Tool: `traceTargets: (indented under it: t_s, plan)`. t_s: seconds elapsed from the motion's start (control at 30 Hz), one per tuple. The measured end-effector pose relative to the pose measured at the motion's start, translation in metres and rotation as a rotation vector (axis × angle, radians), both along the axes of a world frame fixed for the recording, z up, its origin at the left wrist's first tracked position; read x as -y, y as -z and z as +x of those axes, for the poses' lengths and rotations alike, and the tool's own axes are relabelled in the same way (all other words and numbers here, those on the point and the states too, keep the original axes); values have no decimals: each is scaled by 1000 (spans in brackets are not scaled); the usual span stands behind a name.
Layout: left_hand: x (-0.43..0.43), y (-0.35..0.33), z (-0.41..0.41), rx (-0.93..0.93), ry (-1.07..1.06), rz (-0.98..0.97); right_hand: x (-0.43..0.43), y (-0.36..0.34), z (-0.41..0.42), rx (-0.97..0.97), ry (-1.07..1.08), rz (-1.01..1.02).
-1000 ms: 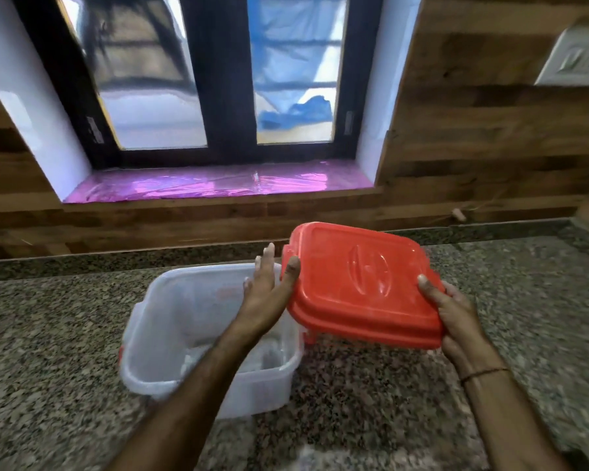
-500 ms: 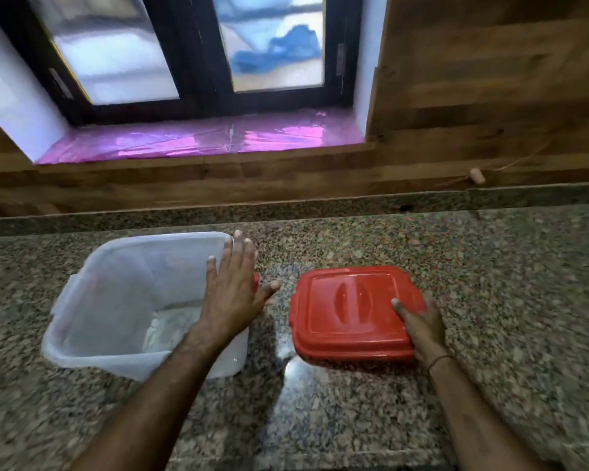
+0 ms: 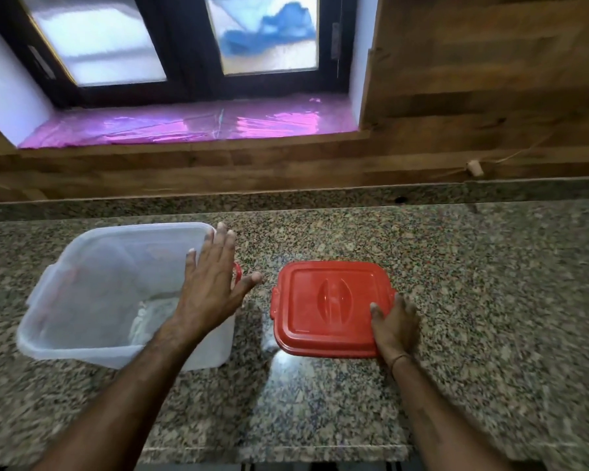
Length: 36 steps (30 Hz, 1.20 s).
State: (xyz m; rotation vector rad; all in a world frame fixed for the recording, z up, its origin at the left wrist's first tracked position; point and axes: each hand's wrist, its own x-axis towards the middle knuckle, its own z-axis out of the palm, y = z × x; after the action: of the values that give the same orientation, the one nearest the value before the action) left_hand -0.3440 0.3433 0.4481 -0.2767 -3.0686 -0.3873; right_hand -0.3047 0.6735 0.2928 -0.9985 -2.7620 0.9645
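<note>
Red plastic in the work: pinching the red lid point(image 3: 330, 307) at its lower-right corner with the right hand point(image 3: 393, 326), thumb lying on top, other fingers tucked out of sight past the rim. Lying flat on the speckled counter point(image 3: 490, 300), right of centre in the frame, just beside the translucent container point(image 3: 92, 300) at centre left but not touching it. Holding the left hand point(image 3: 211, 283) spread, fingers straight, over the container's right rim; touching it or not, impossible to tell. Probably dealing with a light, stiff, slightly springy lid, smooth enough to be sliding on polished stone. Likely gripping best at the raised rim or the small side tabs, thumb above and fingers below, or at the ridge moulded in the middle. Seeing something white in the container's bottom — worth steadying by the wall, being nearly empty and easily nudged.
</note>
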Motion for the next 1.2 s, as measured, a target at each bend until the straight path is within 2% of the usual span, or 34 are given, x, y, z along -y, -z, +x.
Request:
traceTargets:
  t_s: [0.13, 0.23, 0.4, 0.57, 0.7, 0.87, 1.07, 1.2]
  plan:
    - [-1, -10, 7, -39, 6, 78, 17, -27, -1, -143, -37, -50]
    - [18, -24, 13, -98, -11, 79, 49, -62, -15, -323, -155, -105]
    - [98, -45, 31, -125, -135, 21, 139, -137, -43, -478, -368, -139]
    - [209, -72, 72, -134, -275, 68, 266, -200, -50, -696, -572, -225]
    - [317, -95, 104, -166, -385, 21, 379, -231, -42, -721, -756, -198]
    - [429, -109, 137, -185, -494, 49, 508, -257, -41, -643, -1030, -70]
    - [537, -147, 141, -249, -611, 54, 629, -303, -58, -611, -1147, 53]
    - [619, -194, 125, -382, -679, 46, 708, -348, -97, -671, -1217, 37]
